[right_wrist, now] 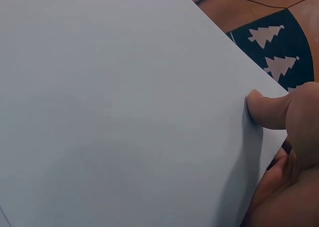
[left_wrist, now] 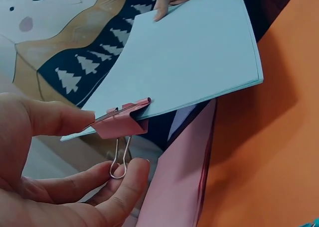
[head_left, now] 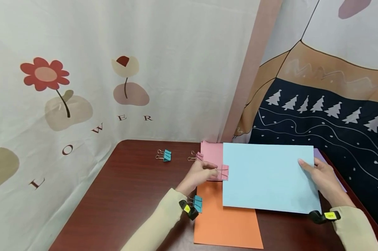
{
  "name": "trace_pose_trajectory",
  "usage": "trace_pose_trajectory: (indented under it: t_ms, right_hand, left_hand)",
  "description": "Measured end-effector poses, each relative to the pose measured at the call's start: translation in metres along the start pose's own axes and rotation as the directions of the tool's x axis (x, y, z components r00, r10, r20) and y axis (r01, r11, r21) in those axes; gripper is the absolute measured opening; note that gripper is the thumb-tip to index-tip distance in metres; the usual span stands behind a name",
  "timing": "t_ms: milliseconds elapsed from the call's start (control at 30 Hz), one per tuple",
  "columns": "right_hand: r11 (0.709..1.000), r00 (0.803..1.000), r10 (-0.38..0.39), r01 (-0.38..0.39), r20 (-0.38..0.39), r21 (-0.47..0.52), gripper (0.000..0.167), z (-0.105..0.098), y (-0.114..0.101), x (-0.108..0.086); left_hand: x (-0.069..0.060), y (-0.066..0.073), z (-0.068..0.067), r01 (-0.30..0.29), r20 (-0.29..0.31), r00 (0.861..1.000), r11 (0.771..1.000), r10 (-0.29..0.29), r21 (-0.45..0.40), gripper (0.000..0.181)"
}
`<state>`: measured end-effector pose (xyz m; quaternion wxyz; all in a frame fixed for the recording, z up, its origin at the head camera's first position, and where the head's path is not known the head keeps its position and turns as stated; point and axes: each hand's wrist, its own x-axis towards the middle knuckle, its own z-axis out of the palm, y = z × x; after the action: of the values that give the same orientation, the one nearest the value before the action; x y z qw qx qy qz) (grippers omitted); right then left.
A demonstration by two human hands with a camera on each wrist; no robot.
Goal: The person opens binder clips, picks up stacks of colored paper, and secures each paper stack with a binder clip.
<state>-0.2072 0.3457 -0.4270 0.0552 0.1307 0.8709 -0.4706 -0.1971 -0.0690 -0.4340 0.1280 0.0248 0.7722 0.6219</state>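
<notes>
My right hand (head_left: pixel 326 179) grips a stack of light blue paper (head_left: pixel 267 177) by its right edge, the thumb on top. The stack is raised above the other sheets. At its left edge sits a pink binder clip (left_wrist: pixel 122 121), its mouth on the paper. My left hand (head_left: pixel 199 175) pinches this clip by its wire handles. In the left wrist view the thumb lies at the upper handle, and the fingers touch the lower wire loop, which sticks out. The right wrist view shows the thumb (right_wrist: pixel 269 110) pressing the sheet; the fingers beneath are mostly hidden.
Pink paper (head_left: pixel 212 153) with another pink clip (head_left: pixel 199 156) lies behind my left hand. Orange paper (head_left: pixel 228 226) with a teal clip (head_left: pixel 198 204) lies in front. Purple paper (head_left: pixel 320 156) shows at right. A loose teal clip (head_left: pixel 167 155) rests on the brown table (head_left: pixel 119 202).
</notes>
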Motion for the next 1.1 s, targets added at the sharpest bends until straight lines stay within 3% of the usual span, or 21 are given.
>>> trace_pose_trajectory:
  t_ms: [233, 500, 767, 1100]
  right_hand:
    - [0.999, 0.999, 0.026, -0.025, 0.034, -0.036, 0.097, -0.02, 0.011, 0.003]
    - [0.994, 0.998, 0.06, -0.056, 0.037, -0.095, 0.095, -0.04, 0.027, 0.008]
    - [0.982, 0.991, 0.118, -0.125, -0.056, -0.14, 0.101, -0.054, 0.052, 0.019]
    - [0.95, 0.966, 0.235, -0.251, -0.105, -0.184, 0.106, -0.072, 0.085, 0.022]
  left_hand:
    - [-0.001, 0.001, 0.018, -0.013, 0.023, 1.0, 0.996, 0.011, 0.084, 0.038]
    - [-0.007, 0.003, 0.041, -0.036, 0.066, 0.998, 0.986, 0.026, 0.161, 0.037]
    - [-0.009, 0.008, 0.064, -0.061, 0.085, 0.996, 0.968, 0.041, 0.242, 0.035]
    - [-0.018, 0.016, 0.098, 0.0, 0.137, 0.99, 0.963, -0.038, 0.269, 0.025]
